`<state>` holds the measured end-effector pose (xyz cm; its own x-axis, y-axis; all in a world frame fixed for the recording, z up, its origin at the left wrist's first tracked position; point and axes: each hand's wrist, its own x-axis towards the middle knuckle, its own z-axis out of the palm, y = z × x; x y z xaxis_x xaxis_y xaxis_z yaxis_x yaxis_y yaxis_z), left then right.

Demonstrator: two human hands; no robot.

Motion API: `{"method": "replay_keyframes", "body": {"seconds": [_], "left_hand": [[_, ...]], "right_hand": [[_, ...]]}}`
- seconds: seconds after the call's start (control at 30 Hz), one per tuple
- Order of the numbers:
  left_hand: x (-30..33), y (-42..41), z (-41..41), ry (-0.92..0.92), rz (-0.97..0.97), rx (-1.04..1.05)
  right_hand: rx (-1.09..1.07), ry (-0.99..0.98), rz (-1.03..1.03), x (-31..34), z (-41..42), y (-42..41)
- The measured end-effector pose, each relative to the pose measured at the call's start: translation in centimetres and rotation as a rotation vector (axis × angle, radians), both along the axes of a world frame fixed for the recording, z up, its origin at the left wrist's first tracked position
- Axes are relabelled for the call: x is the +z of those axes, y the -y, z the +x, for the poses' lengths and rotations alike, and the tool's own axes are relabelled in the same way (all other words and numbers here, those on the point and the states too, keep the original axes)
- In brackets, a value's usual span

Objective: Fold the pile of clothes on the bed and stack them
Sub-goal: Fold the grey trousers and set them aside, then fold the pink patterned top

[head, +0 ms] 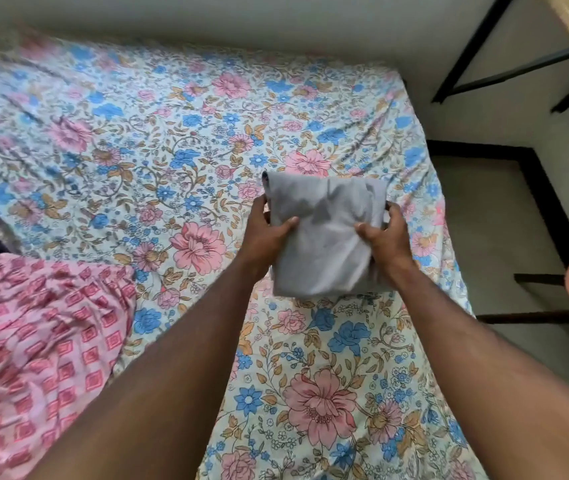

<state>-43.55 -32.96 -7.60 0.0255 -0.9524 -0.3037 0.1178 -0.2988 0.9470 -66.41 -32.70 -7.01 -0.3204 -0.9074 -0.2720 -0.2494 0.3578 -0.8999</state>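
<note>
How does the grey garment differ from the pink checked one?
The grey garment is plain; the pink checked garment is patterned. The grey one is folded into a compact bundle, the pink one spread and rumpled. The left hand and right hand grip the grey one; the pink one lies untouched on the floral bedsheet.

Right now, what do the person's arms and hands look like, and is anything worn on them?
Both forearms are bare, with no sleeves in view. The left hand and the right hand wear no gloves, and no watch, ring or bracelet shows.
</note>
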Motion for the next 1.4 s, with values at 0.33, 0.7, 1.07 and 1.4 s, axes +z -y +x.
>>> {"method": "replay_keyframes", "body": {"seconds": [0.33,0.7,1.07,1.4], "left_hand": [[-5.1,-3.8,-2.5,0.546,-0.04,-0.268],[-3.0,-12.3,5.4,0.524,-0.021,-0.086],[-4.5,-27.9,23.6,0.521,0.233,0.14],[-5.1,-39.6,36.6,0.497,0.42,0.282]], "right_hand": [[0.232,-0.853,0.171,-6.5,-1.1,-3.2],[0.502,-0.904,-0.19,-4.1,12.1,-8.3],[0.876,-0.859,-0.095,-5.6,29.9,-20.9],[1.084,-0.801,0.11,-6.1,42.5,-29.6]]}}
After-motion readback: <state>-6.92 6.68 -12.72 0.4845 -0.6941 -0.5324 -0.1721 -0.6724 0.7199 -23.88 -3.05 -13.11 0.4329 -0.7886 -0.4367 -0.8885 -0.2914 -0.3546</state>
